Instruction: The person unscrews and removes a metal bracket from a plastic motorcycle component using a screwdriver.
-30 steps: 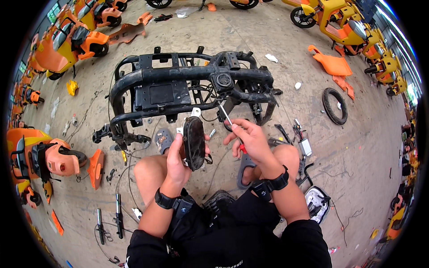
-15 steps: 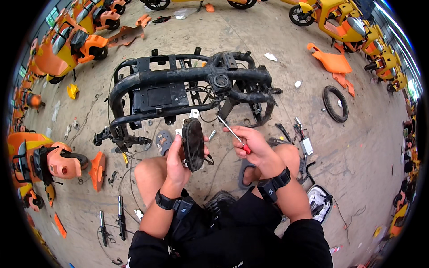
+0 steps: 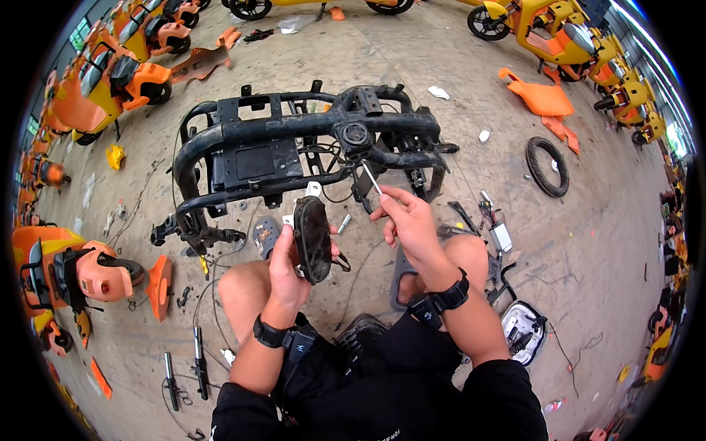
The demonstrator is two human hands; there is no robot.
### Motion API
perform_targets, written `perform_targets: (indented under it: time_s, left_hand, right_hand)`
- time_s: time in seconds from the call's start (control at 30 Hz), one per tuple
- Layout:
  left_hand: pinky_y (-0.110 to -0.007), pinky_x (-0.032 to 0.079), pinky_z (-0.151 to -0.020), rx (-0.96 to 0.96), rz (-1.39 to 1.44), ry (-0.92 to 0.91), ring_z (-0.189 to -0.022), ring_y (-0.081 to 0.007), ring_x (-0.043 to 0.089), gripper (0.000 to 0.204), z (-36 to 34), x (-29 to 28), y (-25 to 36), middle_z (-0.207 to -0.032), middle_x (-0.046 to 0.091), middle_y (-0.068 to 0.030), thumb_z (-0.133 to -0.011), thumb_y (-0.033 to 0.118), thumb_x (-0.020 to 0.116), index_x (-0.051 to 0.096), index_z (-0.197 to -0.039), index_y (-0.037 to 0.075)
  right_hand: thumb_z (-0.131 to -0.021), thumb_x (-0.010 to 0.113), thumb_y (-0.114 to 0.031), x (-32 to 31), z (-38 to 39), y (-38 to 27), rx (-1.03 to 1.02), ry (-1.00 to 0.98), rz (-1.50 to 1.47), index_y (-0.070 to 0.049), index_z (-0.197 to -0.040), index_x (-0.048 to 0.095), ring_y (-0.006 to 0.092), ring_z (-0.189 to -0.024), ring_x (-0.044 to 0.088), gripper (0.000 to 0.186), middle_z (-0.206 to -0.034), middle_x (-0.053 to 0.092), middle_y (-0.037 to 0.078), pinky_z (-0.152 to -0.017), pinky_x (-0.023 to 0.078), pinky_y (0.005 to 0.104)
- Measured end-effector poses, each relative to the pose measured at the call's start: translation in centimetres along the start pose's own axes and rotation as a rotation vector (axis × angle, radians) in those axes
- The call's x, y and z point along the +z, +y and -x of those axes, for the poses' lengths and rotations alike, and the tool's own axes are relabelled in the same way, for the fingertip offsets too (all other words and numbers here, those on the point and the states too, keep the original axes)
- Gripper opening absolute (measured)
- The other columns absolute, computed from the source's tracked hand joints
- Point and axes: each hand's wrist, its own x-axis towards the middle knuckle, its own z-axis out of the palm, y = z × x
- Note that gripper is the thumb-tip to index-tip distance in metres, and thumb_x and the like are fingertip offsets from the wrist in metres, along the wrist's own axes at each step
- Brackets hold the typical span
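Both hands in view, fingers closed on objects. Left hand: a black oval casing is gripped upright above the knees, the thumb laid along its left edge and fingertips showing at its right edge; the fingers are parted only by the casing's width. A pale metal bracket projects at the casing's upper end, and a short dark lead hangs at its lower right. Right hand: a screwdriver is held between thumb and forefinger, the remaining fingers loosely curled and slightly spread; the handle is hidden by the hand, and only the bright shaft is seen, pointed up and left. The shaft's end overlaps a black tubular scooter frame in view; whether it is touched cannot be told. The frame rests on the concrete floor just beyond the hands, and a small metal cylinder is seen between them, right of the casing. A tyre and an orange body panel lie well apart to the right. Compared with half a second earlier: the red screwdriver handle, then exposed below the right fingers, is now covered, and the shaft's end is seen higher against the frame. The grip on the casing is unchanged; the whole scene is shifted slightly leftward in view.
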Motion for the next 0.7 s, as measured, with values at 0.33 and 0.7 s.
perform_targets:
  time_s: [0.33,0.7]
  left_hand:
    - [-0.036,0.050,-0.073,0.018,-0.015,0.003,-0.082,-0.0234,0.062,0.060,0.1,-0.2,0.2,-0.108,0.062,-0.0158,-0.100,0.049,0.030,0.049,-0.129,0.001]
    - [-0.035,0.052,-0.076,0.024,0.002,-0.017,-0.083,-0.0218,0.063,0.059,0.2,0.0,0.4,-0.108,0.063,-0.0157,-0.100,0.047,0.030,0.050,-0.128,0.000]
  right_hand:
    - [-0.095,0.058,-0.014,-0.3,0.4,-0.5,-0.221,0.145,0.061,0.002,-0.117,0.061,0.0022,-0.045,0.043,0.027,-0.072,0.065,0.006,-0.041,0.033,0.0194]
    - [-0.095,0.057,-0.014,0.3,0.2,0.2,-0.170,0.109,0.010,0.001,-0.117,0.060,0.0024,-0.043,0.043,0.027,-0.072,0.066,0.007,-0.040,0.031,0.0186]
